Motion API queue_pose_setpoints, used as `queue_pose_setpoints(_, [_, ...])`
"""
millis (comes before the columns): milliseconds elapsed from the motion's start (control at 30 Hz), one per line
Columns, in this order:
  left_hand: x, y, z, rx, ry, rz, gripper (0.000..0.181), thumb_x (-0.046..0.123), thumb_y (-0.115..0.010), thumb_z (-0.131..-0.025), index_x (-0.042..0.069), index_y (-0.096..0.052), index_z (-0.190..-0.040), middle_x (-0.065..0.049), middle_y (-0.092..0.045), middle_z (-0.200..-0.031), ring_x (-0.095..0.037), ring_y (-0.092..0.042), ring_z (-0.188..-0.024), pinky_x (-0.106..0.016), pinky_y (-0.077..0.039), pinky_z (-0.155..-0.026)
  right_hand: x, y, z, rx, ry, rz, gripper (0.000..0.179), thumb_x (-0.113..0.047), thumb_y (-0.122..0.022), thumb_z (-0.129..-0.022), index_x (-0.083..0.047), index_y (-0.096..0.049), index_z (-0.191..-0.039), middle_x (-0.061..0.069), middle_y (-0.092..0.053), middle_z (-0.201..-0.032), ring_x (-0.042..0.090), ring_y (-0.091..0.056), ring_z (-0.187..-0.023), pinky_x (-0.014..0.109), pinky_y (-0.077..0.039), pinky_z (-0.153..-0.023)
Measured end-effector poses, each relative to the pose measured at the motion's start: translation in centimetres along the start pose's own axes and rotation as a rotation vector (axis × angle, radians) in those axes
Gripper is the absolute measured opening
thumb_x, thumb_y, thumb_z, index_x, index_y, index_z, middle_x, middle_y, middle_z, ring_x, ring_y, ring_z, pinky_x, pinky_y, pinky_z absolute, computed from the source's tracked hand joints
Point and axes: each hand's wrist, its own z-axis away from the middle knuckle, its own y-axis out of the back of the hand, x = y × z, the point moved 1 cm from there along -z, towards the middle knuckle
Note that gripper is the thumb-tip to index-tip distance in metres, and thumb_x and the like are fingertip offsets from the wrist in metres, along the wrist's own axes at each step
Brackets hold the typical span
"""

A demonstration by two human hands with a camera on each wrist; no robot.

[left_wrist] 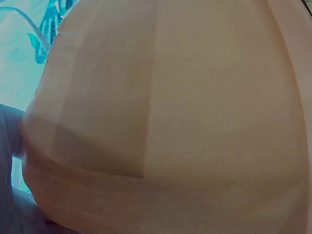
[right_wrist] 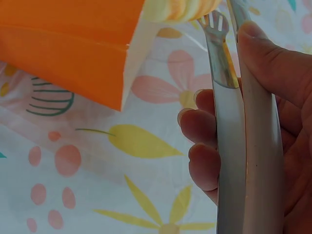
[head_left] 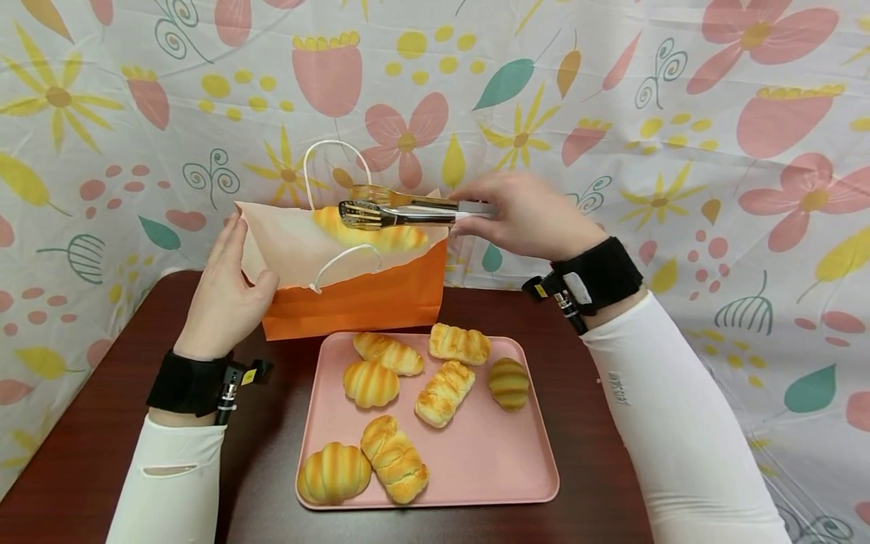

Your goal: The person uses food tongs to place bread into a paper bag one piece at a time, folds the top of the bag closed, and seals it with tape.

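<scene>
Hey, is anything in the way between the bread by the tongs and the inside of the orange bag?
Maybe the near white handle: it arches across the mouth of the bag, overlapping the bread in the head view; whether they touch is unclear. Nothing else visible blocks it; the left hand is at the bag's side.

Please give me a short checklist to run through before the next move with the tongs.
1. Tongs in the right hand: ok, held by the handles.
2. Orange paper bag upright with its mouth open: ok.
3. Left hand on the bag: ok, it touches the left edge.
4. Striped bread firmly clamped by the tongs: cannot tell; their tips are at it, but the grip is unclear.
5. Striped bread fully down in the bag: not ok, it shows at the mouth.
6. Other bread pieces on the pink tray: ok, seven.
</scene>
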Motion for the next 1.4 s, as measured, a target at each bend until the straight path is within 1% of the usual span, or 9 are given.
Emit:
queue_pose_setpoints(233, [0.0,0.0,0.0,0.003,0.000,-0.005,0.080,0.021,-0.048,-0.094,0.011,-0.011,-0.165,-0.008,-0.005,-0.173,-0.033,-0.010,-0.160,-0.061,-0.016,-0.126,-0.3,-1.1,-1.7,-0.109,-0.005,0.020,0.045,-0.042,-0.067,-0.096,-0.022,-0.066,-0.137,-0.001,-0.066,-0.137,0.020,-0.061,-0.121,0.041,-0.050,-0.101])
queue_pose_setpoints(400, [0.0,0.0,-0.2,0.007,-0.008,-0.010,0.081,0.018,-0.048,-0.093,0.009,-0.011,-0.165,-0.010,-0.005,-0.173,-0.035,-0.010,-0.160,-0.061,-0.015,-0.126,-0.7,-1.5,-2.7,-0.157,0.011,0.022,0.043,-0.042,-0.066,-0.096,-0.024,-0.066,-0.135,-0.003,-0.066,-0.136,0.017,-0.062,-0.122,0.040,-0.051,-0.101])
queue_pose_setpoints(633, [0.0,0.1,-0.1,0.007,-0.008,-0.011,0.081,0.019,-0.048,-0.093,0.009,-0.011,-0.164,-0.009,-0.006,-0.173,-0.034,-0.010,-0.160,-0.060,-0.015,-0.126,-1.8,-1.6,-4.1,-0.255,-0.038,0.094,0.041,-0.044,-0.066,-0.096,-0.026,-0.067,-0.133,-0.005,-0.068,-0.129,0.016,-0.062,-0.103,0.037,-0.052,-0.088])
queue_pose_setpoints(700, [0.0,0.1,-0.1,0.003,-0.005,-0.008,0.080,0.019,-0.048,-0.094,0.009,-0.011,-0.164,-0.009,-0.005,-0.173,-0.034,-0.010,-0.160,-0.060,-0.015,-0.126,-2.0,-1.7,-4.5,-0.280,-0.039,0.113,0.041,-0.044,-0.066,-0.096,-0.026,-0.067,-0.133,-0.004,-0.068,-0.128,0.016,-0.062,-0.100,0.036,-0.052,-0.085])
queue_pose_setpoints(767, [0.0,0.1,-0.1,0.003,-0.006,-0.005,0.080,0.019,-0.048,-0.094,0.010,-0.011,-0.164,-0.008,-0.005,-0.173,-0.034,-0.010,-0.160,-0.060,-0.015,-0.126,-2.1,-1.7,-5.0,-0.296,-0.031,0.125,0.041,-0.043,-0.066,-0.096,-0.025,-0.068,-0.133,-0.003,-0.069,-0.128,0.017,-0.062,-0.100,0.036,-0.052,-0.086])
queue_pose_setpoints(967, [0.3,0.2,-0.1,0.012,-0.016,-0.006,0.081,0.019,-0.048,-0.092,0.012,-0.012,-0.165,-0.003,-0.006,-0.173,-0.031,-0.011,-0.160,-0.061,-0.017,-0.125,-2.8,-2.0,-6.1,-0.343,-0.030,0.169,0.042,-0.044,-0.067,-0.095,-0.024,-0.068,-0.132,-0.002,-0.068,-0.130,0.020,-0.064,-0.109,0.042,-0.054,-0.094])
queue_pose_setpoints(1100, [0.3,0.2,0.0,0.010,-0.015,-0.004,0.081,0.019,-0.048,-0.092,0.014,-0.012,-0.165,-0.001,-0.006,-0.173,-0.030,-0.011,-0.160,-0.062,-0.017,-0.125,-3.4,-2.3,-6.9,-0.397,-0.044,0.209,0.041,-0.044,-0.068,-0.095,-0.025,-0.068,-0.132,-0.001,-0.069,-0.129,0.020,-0.063,-0.109,0.042,-0.053,-0.096])
queue_pose_setpoints(1267, [0.4,0.3,0.1,0.005,-0.015,-0.001,0.081,0.019,-0.048,-0.093,0.014,-0.012,-0.165,-0.001,-0.005,-0.173,-0.031,-0.011,-0.160,-0.063,-0.017,-0.125,-4.1,-2.6,-7.8,-0.442,-0.100,0.258,0.041,-0.043,-0.068,-0.094,-0.027,-0.068,-0.132,-0.001,-0.068,-0.129,0.019,-0.062,-0.105,0.041,-0.054,-0.092])
queue_pose_setpoints(1400, [0.3,0.5,0.1,0.006,-0.014,0.000,0.081,0.019,-0.049,-0.093,0.015,-0.012,-0.165,-0.001,-0.005,-0.173,-0.031,-0.011,-0.160,-0.063,-0.018,-0.124,-4.5,-3.1,-8.3,-0.463,-0.137,0.284,0.041,-0.044,-0.070,-0.093,-0.030,-0.069,-0.131,-0.004,-0.067,-0.127,0.019,-0.060,-0.104,0.041,-0.054,-0.090])
